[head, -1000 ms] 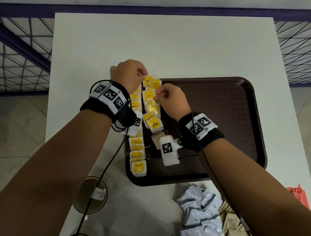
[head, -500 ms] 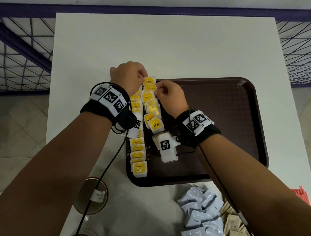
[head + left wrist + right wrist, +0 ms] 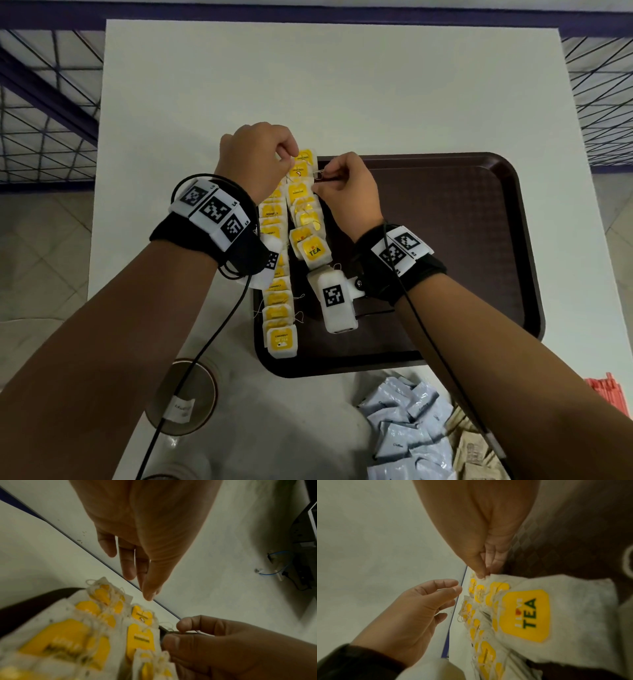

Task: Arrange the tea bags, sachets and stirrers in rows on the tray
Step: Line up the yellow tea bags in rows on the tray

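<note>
Two rows of yellow-labelled tea bags lie along the left side of the dark brown tray (image 3: pixel 445 240): a left row (image 3: pixel 277 308) and a right row (image 3: pixel 313 251). Both hands hover at the rows' far end. My right hand (image 3: pixel 318 180) pinches the corner of a tea bag (image 3: pixel 498 582) between thumb and forefinger, which the right wrist view shows clearly. My left hand (image 3: pixel 289 157) hangs loosely curled beside the farthest tea bag (image 3: pixel 305 157), and nothing shows between its fingertips (image 3: pixel 149 595).
On the white table (image 3: pixel 308 85), a heap of pale blue sachets (image 3: pixel 411 421) and some brown sachets (image 3: pixel 476 452) lie near the front. Red stirrers (image 3: pixel 606 390) show at the right edge. A brown paper cup (image 3: pixel 181 397) stands front left. The tray's right half is bare.
My right hand has slid toward the far end of the right row. The farthest tea bags now lie in line. The left hand has barely moved.
</note>
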`<state>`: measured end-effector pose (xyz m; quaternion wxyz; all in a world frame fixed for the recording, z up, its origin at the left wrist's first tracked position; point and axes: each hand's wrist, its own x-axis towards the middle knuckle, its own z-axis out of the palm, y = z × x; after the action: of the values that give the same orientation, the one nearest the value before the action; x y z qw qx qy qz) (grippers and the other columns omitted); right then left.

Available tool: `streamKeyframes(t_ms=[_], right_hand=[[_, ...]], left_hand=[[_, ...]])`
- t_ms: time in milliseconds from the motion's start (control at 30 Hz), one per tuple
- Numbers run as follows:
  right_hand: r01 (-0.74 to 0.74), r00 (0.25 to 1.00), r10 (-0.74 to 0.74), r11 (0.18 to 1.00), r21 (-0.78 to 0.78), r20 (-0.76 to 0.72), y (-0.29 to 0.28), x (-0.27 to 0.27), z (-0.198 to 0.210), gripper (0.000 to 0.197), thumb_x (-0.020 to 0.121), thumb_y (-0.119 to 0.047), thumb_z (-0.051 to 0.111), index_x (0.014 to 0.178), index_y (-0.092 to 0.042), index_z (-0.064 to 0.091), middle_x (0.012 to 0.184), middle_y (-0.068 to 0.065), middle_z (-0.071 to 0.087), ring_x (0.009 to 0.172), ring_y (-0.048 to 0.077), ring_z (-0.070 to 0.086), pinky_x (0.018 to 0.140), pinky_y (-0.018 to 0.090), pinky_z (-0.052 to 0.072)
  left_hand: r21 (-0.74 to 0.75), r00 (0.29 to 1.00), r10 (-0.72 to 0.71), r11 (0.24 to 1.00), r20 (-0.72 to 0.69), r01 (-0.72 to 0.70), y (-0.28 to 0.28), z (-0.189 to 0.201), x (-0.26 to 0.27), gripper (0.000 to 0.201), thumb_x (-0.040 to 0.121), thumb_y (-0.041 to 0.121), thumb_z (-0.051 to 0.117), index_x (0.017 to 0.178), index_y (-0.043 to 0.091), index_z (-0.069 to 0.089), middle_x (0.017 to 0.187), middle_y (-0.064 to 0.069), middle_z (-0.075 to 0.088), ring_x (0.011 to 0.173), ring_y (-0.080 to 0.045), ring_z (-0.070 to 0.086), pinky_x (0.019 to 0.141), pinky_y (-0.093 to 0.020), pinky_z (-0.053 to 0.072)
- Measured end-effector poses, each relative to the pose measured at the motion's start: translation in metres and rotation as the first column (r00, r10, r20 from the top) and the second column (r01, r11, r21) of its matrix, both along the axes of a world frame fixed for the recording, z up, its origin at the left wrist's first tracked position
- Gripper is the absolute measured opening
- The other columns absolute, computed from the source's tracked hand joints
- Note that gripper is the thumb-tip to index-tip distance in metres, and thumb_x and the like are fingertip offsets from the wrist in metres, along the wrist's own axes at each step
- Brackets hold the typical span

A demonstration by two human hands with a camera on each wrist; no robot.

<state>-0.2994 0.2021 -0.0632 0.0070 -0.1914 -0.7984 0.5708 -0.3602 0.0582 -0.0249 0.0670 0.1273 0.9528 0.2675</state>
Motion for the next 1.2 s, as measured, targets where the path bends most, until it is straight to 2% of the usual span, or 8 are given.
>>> streamKeyframes(t_ms=[100, 233, 433, 533, 700, 833, 1033, 1200], right_hand=[[-0.004, 1.000, 0.004, 1.000, -0.013, 0.006, -0.004, -0.003, -0.001, 0.026, 0.072, 0.002, 0.071, 0.087, -0.009, 0.053, 0.092, 0.008, 0.059, 0.062, 0.006, 0.057, 0.063, 0.015, 0.050], [-0.015, 0.999, 0.014, 0.999, -0.036, -0.038, -0.009, -0.004, 0.001, 0.025, 0.072, 0.008, 0.062, 0.086, -0.011, 0.053, 0.082, 0.004, 0.057, 0.064, 0.011, 0.057, 0.063, 0.029, 0.054], [-0.034, 0.992, 0.034, 0.999, 0.002, -0.119, -0.008, -0.003, 0.002, 0.024, 0.073, 0.010, 0.056, 0.086, -0.010, 0.060, 0.080, 0.003, 0.060, 0.065, 0.006, 0.057, 0.062, 0.018, 0.051], [-0.019, 0.992, 0.016, 1.000, -0.020, -0.123, -0.006, -0.001, 0.001, 0.021, 0.071, 0.007, 0.063, 0.086, -0.008, 0.061, 0.082, 0.008, 0.064, 0.072, 0.019, 0.063, 0.068, 0.028, 0.056], [-0.040, 0.999, 0.043, 0.995, 0.088, -0.033, 0.001, -0.006, -0.002, 0.013, 0.079, -0.004, 0.064, 0.092, -0.007, 0.064, 0.091, 0.003, 0.068, 0.076, 0.009, 0.061, 0.072, 0.010, 0.047], [-0.079, 0.997, 0.080, 0.988, 0.130, -0.009, 0.000, -0.006, -0.001, 0.015, 0.082, -0.003, 0.058, 0.092, -0.008, 0.067, 0.090, 0.000, 0.069, 0.083, 0.009, 0.062, 0.076, 0.010, 0.046], [-0.091, 0.996, 0.088, 0.982, 0.166, 0.028, 0.002, 0.005, 0.005, 0.003, 0.083, -0.010, 0.061, 0.085, -0.008, 0.062, 0.077, -0.003, 0.061, 0.063, 0.001, 0.052, 0.062, 0.002, 0.039], [-0.152, 0.982, 0.141, 0.985, 0.083, 0.122, 0.005, 0.018, 0.007, 0.017, 0.078, -0.014, 0.072, 0.090, -0.010, 0.061, 0.073, -0.003, 0.058, 0.062, 0.003, 0.050, 0.063, 0.007, 0.042]], left_hand=[[-0.022, 1.000, 0.007, 1.000, 0.009, -0.007, -0.001, -0.003, 0.003, 0.013, 0.083, 0.019, 0.059, 0.086, 0.028, 0.067, 0.090, 0.007, 0.069, 0.088, -0.020, 0.060, 0.091, -0.039, 0.037], [-0.103, 0.999, -0.027, 0.994, 0.038, 0.031, -0.004, -0.004, 0.005, 0.014, 0.083, 0.024, 0.063, 0.094, 0.030, 0.068, 0.095, 0.009, 0.066, 0.101, -0.021, 0.054, 0.087, -0.037, 0.030], [-0.261, 0.993, -0.112, 0.958, 0.046, 0.120, 0.002, 0.000, 0.005, 0.011, 0.085, 0.034, 0.062, 0.094, 0.034, 0.069, 0.103, 0.002, 0.059, 0.109, -0.028, 0.047, 0.088, -0.042, 0.031], [-0.294, 0.991, -0.121, 0.947, 0.058, 0.133, 0.004, 0.002, 0.003, 0.008, 0.086, 0.036, 0.061, 0.087, 0.031, 0.068, 0.102, 0.001, 0.058, 0.108, -0.029, 0.046, 0.088, -0.044, 0.030], [-0.328, 0.996, -0.091, 0.940, 0.015, 0.091, 0.003, 0.004, 0.001, 0.013, 0.089, 0.035, 0.056, 0.089, 0.030, 0.068, 0.102, -0.001, 0.058, 0.106, -0.030, 0.047, 0.086, -0.045, 0.031], [-0.337, 0.997, -0.071, 0.939, -0.001, 0.067, 0.003, 0.000, 0.001, 0.017, 0.090, 0.034, 0.053, 0.091, 0.029, 0.069, 0.100, -0.002, 0.059, 0.104, -0.030, 0.048, 0.085, -0.044, 0.032], [-0.337, 0.996, -0.093, 0.938, -0.003, 0.086, 0.008, 0.001, 0.002, 0.014, 0.088, 0.030, 0.056, 0.089, 0.028, 0.070, 0.099, 0.000, 0.058, 0.104, -0.030, 0.048, 0.085, -0.044, 0.031], [-0.254, 0.997, -0.072, 0.965, -0.030, 0.062, 0.000, 0.009, 0.008, 0.013, 0.086, 0.028, 0.058, 0.094, 0.032, 0.067, 0.103, 0.003, 0.060, 0.107, -0.027, 0.048, 0.085, -0.041, 0.030]])
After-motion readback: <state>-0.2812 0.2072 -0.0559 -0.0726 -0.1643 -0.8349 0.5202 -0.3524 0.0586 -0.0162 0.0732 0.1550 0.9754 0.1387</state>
